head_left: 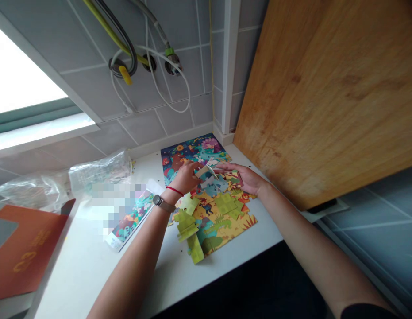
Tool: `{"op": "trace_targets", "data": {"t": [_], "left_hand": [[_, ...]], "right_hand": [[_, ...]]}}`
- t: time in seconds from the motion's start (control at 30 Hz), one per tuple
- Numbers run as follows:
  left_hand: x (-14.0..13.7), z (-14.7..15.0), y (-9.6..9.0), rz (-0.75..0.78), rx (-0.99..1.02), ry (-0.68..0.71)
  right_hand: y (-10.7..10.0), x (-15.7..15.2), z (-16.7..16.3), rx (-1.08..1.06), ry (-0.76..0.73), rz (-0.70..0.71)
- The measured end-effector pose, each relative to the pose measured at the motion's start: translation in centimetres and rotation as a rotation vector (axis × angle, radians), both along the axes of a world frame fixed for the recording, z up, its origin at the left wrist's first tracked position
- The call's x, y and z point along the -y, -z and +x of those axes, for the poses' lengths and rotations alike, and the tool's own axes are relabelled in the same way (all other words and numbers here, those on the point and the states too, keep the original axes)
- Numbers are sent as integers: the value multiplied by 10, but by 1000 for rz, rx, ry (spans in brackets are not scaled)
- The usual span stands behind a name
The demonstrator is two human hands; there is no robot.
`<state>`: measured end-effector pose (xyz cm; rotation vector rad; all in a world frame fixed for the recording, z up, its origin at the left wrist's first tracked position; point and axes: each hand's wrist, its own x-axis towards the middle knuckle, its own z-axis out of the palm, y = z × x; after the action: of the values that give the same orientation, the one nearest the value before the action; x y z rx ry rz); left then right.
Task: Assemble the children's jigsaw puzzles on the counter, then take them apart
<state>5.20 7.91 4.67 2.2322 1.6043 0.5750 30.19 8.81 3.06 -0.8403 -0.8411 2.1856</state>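
Note:
Over a colourful jigsaw puzzle [210, 208] on the white surface, both my hands are close together. My left hand [186, 177], with a red cord and a watch at its wrist, is closed with its fingertips on a pale-backed puzzle piece [204, 171]. Just right of it, my right hand [247, 178] holds a yellow and red puzzle piece [234, 178], its fingers reaching behind. Blue-grey puzzle pieces [213, 186] show below the fingers. Several green-backed puzzle pieces [187, 228] lie loose over the lower left, and more green pieces [225, 204] sit at the right.
A printed picture sheet [134, 215] lies left of my left forearm. Clear plastic bags [101, 173] and an orange box [29, 248] are farther left. Behind is a tiled wall with hanging cables [152, 75]. A wooden panel [325, 88] borders the right side.

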Motion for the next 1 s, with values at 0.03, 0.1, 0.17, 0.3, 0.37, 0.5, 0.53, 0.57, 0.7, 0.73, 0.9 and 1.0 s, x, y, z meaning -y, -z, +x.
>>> {"op": "trace_targets", "data": {"t": [0.03,0.1,0.17,0.3,0.37,0.5,0.53,0.57,0.7,0.73,0.9,1.0], "left_hand": [[2,1,-4,15,27,32],[6,3,-10,42,77,97],[10,4,-15,60,110,151],[19,6,-19,-59,88,250],[24,6,-20,-177,64,296],[35,9,-19,-225,-41,370],[36,11,-17,-206,-79,374],[38,13,-15,-189,-119,370],[40,22,-1,-149,-244,311],[40,23,3,-142,-260,299],[40,25,9,-135,-237,247],[41,25,6,-115,-158,211]], "right_hand": [[1,0,0,4,1,22],[2,0,0,21,5,61],[2,1,0,30,3,73],[0,2,0,13,9,70],[-2,3,0,3,13,81],[-4,4,1,-22,1,112],[-5,5,1,-31,-5,119],[-6,5,1,-38,-10,124],[-7,6,1,-50,-8,138],[-7,6,1,-50,-4,143],[-6,6,2,-45,44,182],[-4,4,3,-23,129,207]]}}
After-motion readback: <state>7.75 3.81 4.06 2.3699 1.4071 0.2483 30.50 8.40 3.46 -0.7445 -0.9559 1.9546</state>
